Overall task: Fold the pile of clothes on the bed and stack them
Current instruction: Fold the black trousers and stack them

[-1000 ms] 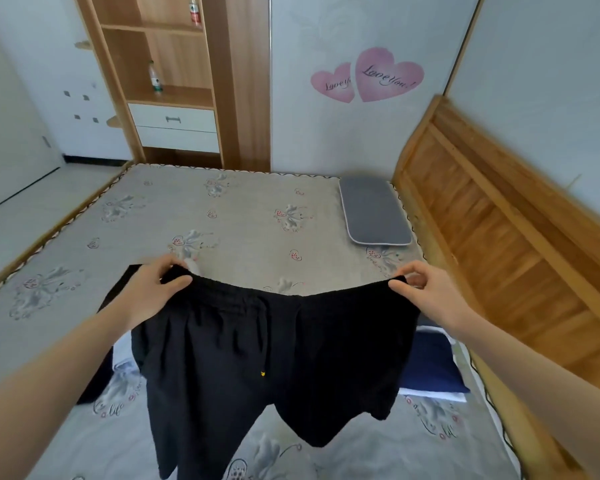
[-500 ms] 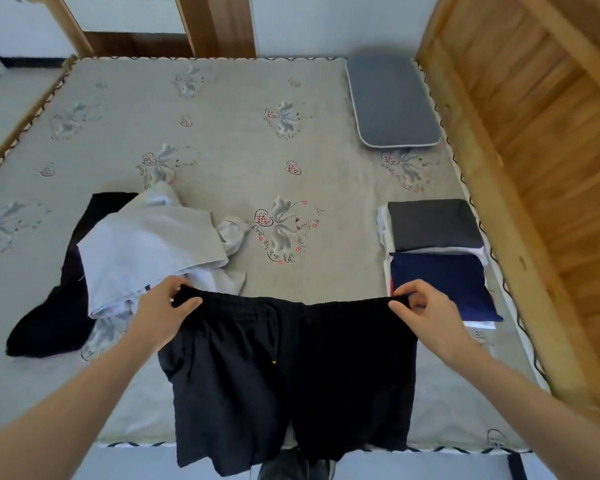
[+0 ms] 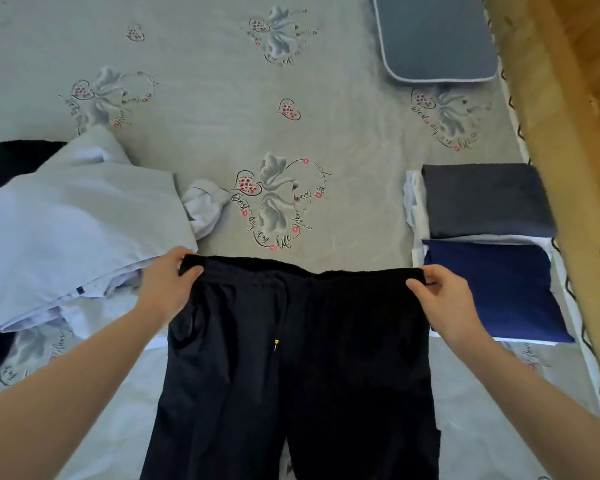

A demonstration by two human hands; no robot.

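Between both hands' grip, black shorts (image 3: 291,358) hang by their waistband.

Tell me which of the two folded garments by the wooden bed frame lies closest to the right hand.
The navy blue folded garment, right beside the right hand. The dark grey folded garment lies beyond it, farther up the bed.

Soft, even daylight, faint shadows, sharp centre, wide-angle bending at the edges.
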